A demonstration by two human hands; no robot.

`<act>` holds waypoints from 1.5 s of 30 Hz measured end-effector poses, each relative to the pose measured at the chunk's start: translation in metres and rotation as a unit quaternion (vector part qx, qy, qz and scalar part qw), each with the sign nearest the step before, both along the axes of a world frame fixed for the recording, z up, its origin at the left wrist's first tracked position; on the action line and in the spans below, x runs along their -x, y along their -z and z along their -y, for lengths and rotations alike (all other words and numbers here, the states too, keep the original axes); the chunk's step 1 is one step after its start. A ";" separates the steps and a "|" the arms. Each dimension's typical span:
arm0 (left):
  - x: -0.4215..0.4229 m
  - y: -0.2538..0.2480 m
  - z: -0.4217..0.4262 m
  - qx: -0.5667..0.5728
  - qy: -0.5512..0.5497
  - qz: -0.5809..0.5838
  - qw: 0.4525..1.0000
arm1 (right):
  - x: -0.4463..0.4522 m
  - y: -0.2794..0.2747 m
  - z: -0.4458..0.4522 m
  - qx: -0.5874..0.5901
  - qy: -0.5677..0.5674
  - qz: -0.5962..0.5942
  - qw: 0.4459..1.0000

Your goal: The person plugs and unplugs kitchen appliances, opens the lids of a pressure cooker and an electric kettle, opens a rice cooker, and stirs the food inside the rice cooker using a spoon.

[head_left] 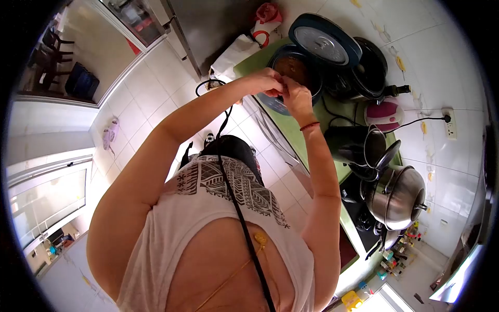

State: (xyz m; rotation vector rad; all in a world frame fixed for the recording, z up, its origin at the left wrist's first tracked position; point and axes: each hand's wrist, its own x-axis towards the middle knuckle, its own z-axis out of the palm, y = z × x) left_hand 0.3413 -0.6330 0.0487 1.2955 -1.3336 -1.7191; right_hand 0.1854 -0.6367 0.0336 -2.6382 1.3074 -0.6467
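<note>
My left hand (266,83) and my right hand (298,100) meet fingertip to fingertip over the near rim of an open cooker (317,78). Both have their fingers pinched together; anything between them is too small or hidden to make out. Brown food or liquid (291,68) shows inside the cooker's dark pot, partly covered by my hands. The cooker's lid (325,41) stands raised at the back on its hinge. A red bracelet (310,126) circles my right wrist.
The cooker stands on a green counter (291,125). To its right are a black pan (371,67), a purple-and-white appliance (383,114), a dark pot (345,144) and a steel domed pot (397,197). A white bag (234,57) lies left. A black cable (228,177) hangs before my chest.
</note>
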 end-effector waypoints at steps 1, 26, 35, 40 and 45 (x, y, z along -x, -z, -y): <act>-0.004 0.003 0.003 -0.017 0.016 -0.054 0.998 | -0.001 0.000 0.001 -0.030 -0.001 0.072 0.997; 0.005 0.033 0.001 -0.083 -0.161 0.230 0.956 | 0.069 -0.036 0.068 -0.141 0.081 -0.138 0.977; 0.021 0.111 0.013 -0.142 -0.216 -0.138 0.956 | 0.060 -0.023 0.067 0.125 0.098 -0.252 0.954; 0.022 0.086 0.003 -0.121 -0.192 -0.130 0.965 | 0.045 0.004 0.083 0.062 0.143 -0.250 0.956; 0.017 0.124 0.012 0.051 -0.096 0.048 0.993 | 0.041 0.015 0.104 -0.023 0.095 -0.168 0.981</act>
